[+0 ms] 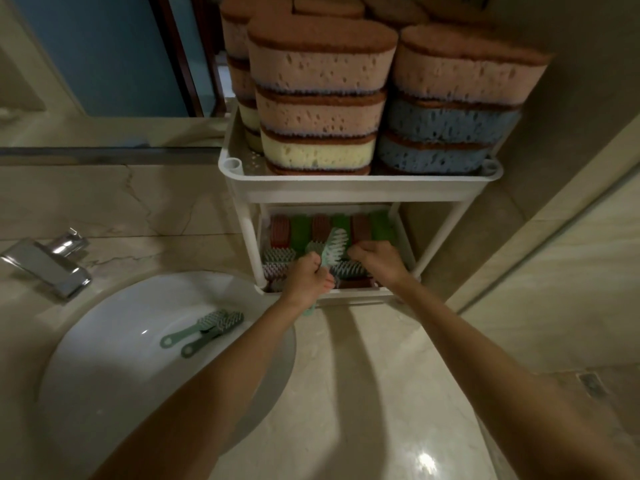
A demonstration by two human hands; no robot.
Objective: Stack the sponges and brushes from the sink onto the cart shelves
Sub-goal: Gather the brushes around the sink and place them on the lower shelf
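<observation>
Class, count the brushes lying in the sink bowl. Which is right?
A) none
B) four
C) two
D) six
C: two green brushes lie side by side in the sink, while the left hand grips a white-bristled brush at the lower shelf of the cart.

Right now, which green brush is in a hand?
The brush over the lower shelf, gripped by the left hand; the other two lie in the sink.
</observation>
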